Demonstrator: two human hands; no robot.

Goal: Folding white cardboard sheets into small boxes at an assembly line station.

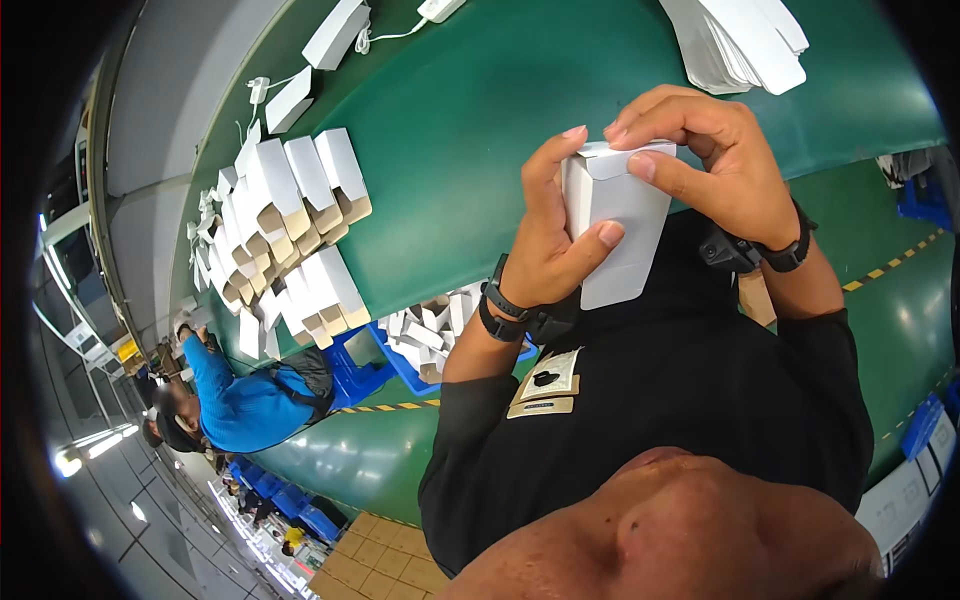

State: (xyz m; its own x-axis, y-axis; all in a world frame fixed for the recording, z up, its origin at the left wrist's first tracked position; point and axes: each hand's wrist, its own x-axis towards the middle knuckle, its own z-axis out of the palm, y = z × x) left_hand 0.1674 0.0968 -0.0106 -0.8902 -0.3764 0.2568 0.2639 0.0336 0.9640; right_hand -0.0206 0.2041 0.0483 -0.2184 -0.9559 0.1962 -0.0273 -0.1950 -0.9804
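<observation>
A small white cardboard box (622, 235) is held up in front of my chest, over the near edge of the green table. My left hand (560, 225) grips it from the left, thumb on the front face and fingers behind. My right hand (715, 155) is at the box's upper end, thumb and fingers pinching the flap (625, 158) there. Whether the flap is fully tucked in I cannot tell. To the left on the table, several open white boxes (300, 190) lie in stacked rows, their brown inner ends toward me.
A stack of flat white cartons (735, 45) lies at the table's far right. White adapters with cords (258, 92) sit along the far left. Below the table edge, a blue crate (400, 370) holds small white pieces. A person in blue (250, 405) works farther left.
</observation>
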